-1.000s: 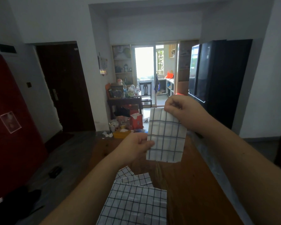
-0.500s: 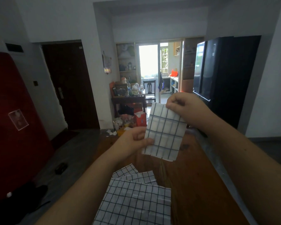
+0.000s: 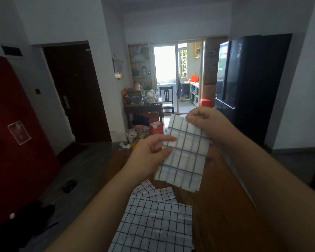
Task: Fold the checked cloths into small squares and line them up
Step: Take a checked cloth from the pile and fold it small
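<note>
The folded cloth (image 3: 184, 153) hangs in the air above the table (image 3: 225, 197), right hand (image 3: 202, 118) pinching its top corner and left hand (image 3: 149, 153) pinching its left edge, and, looking light and limp, it is probably best held by corners or edges.

**Legible markings: none found.**
Four items carry marks, all too small or blurred to read. The wall calendar (image 3: 119, 67) at 11 o'clock shows a grid of dates as smudges only, and the orange plaque (image 3: 119, 75) just below it glows without any distinct characters. The pale sticker (image 3: 239, 50) on the black fridge (image 3: 251, 84) at 2 o'clock cannot be made out. The small tag (image 3: 87, 50) at the top of the dark door (image 3: 75, 91) at 10 o'clock is only a light patch. The paper (image 3: 19, 132) stuck on the red panel (image 3: 13, 160) at 9 o'clock shows a blurred picture.
</note>
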The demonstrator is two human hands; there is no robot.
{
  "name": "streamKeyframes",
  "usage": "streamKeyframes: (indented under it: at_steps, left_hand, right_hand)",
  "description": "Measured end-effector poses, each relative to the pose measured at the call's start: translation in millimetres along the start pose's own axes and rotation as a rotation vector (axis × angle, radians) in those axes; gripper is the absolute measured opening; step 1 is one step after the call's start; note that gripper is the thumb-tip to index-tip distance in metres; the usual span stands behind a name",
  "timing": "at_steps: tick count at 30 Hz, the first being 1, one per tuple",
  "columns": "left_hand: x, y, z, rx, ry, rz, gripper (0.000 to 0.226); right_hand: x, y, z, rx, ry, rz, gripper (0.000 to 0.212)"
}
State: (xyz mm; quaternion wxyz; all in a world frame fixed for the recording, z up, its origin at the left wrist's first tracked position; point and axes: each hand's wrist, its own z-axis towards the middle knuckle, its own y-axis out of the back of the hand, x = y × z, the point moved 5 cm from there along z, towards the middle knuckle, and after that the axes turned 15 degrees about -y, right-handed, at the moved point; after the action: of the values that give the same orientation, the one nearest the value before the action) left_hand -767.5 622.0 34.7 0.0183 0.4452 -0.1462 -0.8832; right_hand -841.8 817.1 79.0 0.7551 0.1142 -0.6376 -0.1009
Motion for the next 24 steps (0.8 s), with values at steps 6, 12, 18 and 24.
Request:
streamKeyframes:
  at_steps: [6, 12, 18, 24]
  left_hand:
    - [12.2, -1.3, 3.2, -0.066, 0.102, -0.028, 0.041]
    - [18.8, -6.9, 3.3, -0.012, 0.194, -0.067, 0.015]
    - [23.0, 3.9, 6.7, -0.115, 0.217, -0.196, 0.021]
    - [18.3, 10.2, 12.5, -0.193, 0.219, -0.326, 0.02]
  right_hand:
    - [-1.5, -2.2, -8.7, 0.024, 0.016, 0.104, 0.008]
    - [9.2, 0.4, -17.4, 0.019, 0.069, 0.085, 0.009]
    - [-16.2, -7.0, -19.6, 0.1, -0.107, 0.342, 0.013]
    - [-41.0, -29.0, -31.7, 0.309, -0.133, 0.256, 0.024]
